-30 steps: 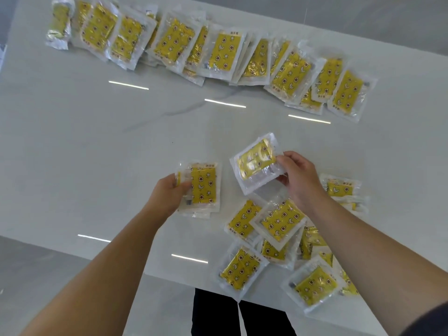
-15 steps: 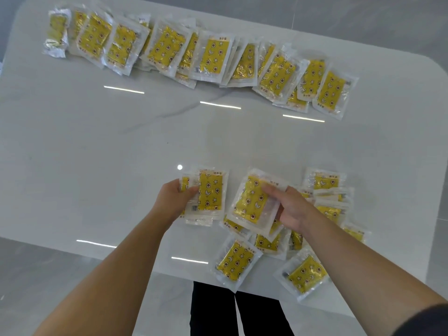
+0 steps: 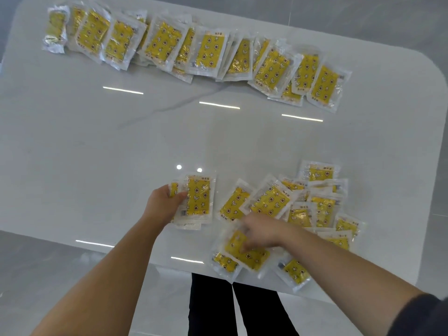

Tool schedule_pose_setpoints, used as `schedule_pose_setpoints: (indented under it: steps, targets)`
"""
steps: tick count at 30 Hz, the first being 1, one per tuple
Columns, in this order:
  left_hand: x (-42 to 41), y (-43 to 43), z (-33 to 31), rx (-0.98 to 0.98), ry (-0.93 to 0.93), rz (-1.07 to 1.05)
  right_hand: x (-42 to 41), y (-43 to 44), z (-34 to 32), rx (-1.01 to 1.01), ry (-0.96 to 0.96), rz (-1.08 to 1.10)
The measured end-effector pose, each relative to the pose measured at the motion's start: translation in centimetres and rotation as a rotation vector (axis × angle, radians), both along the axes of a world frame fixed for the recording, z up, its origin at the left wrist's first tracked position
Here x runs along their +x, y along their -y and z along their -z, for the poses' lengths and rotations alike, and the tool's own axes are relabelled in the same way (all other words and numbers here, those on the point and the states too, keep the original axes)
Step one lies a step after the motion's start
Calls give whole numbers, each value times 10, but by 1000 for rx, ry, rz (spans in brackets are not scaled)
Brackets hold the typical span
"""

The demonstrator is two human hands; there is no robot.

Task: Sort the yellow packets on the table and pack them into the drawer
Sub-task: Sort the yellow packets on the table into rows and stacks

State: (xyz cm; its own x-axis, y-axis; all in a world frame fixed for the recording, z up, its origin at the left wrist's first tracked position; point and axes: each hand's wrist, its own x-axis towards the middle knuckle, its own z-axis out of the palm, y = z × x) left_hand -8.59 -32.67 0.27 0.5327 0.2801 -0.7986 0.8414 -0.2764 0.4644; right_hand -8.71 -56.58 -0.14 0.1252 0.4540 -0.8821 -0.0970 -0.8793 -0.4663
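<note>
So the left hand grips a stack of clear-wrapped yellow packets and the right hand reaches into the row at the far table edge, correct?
No. The left hand does grip the stack of yellow packets, but the head view shows the right hand over the loose pile at the near edge.

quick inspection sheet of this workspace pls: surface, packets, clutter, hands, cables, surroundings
surface: white glossy table, light strips reflected in it
job's things: overlapping row of yellow packets along far edge; loose pile near right; small stack near centre; drawer not in view
clutter: nothing seen
hands: left hand grips the small stack; right hand blurred, over a packet at near edge, grip unclear
cables: nothing seen
surroundings: grey floor; dark trouser legs below table
</note>
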Motion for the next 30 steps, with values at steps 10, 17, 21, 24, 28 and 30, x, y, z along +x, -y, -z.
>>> schedule_pose_setpoints:
  steps: [10,17,21,24,28,30]
  targets:
    - [-22,-11,12,27,36,-51,-64,-61,22,174,787,-964]
    - [-33,-17,15,5,46,-95,-65,-65,21,187,804,-1043]
    - [-35,-23,13,-6,62,-119,-60,-63,21,221,820,-1053]
    - [-35,-26,12,-8,67,-122,-59,-63,21,216,803,-1063]
    - [-35,-28,14,-7,73,-110,-56,-65,25,196,804,-1093]
    - [-35,-27,15,-17,75,-105,-53,-64,25,204,802,-1086]
